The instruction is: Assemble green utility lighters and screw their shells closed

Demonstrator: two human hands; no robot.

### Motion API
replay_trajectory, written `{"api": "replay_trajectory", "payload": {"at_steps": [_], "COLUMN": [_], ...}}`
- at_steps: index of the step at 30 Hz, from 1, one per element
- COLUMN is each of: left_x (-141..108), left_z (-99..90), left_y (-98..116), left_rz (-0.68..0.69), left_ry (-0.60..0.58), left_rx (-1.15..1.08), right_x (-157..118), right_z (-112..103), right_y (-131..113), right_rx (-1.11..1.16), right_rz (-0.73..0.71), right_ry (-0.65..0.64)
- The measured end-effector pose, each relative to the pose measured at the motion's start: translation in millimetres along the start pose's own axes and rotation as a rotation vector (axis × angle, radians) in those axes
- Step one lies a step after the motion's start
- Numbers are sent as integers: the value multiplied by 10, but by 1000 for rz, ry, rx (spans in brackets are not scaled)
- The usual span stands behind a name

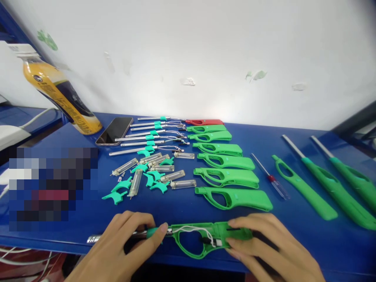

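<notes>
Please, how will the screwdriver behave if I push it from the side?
The screwdriver should probably stay stiff, because its thin shaft looks like straight metal. It may roll a little, as the handle seems roughly round. The shiny, clear plastic could feel slightly slippery.

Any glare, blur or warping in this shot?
Head view: bright light, the white wall pale and washed out; glints on the metal tube by the left hand and on the bottle, whose small print is too soft to read; a wide lens probably stretches things near the edges; a pixelated patch hides the lower left.
</notes>
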State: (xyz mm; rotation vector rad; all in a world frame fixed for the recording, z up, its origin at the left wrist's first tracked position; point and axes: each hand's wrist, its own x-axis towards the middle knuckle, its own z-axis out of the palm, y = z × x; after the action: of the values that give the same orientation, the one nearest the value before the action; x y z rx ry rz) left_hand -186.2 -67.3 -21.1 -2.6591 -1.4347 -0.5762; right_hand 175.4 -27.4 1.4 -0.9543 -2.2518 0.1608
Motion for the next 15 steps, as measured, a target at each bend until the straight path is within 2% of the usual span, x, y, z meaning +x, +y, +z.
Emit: {"api": "replay_trajectory", "payload": {"at_steps": [3,6,9,15], "left_x": [19,66,100,58], "left_z": [-6,-20,-28,-6], "left_y": [33,88,124,79], "left_rz": [8,-6,-16,-4], "left_ry": [0,20,31,22], "left_rx": [9,-1,-5,15], "right_x": [4,-11,-32,43], "right_z": [19,55,70,36], "right_y": [41,39,27,22], "right_rx": [-8,-7,-7,-3], "right_rz": [-39,-9,3,-30], "right_ry": [14,60,48,72]}}
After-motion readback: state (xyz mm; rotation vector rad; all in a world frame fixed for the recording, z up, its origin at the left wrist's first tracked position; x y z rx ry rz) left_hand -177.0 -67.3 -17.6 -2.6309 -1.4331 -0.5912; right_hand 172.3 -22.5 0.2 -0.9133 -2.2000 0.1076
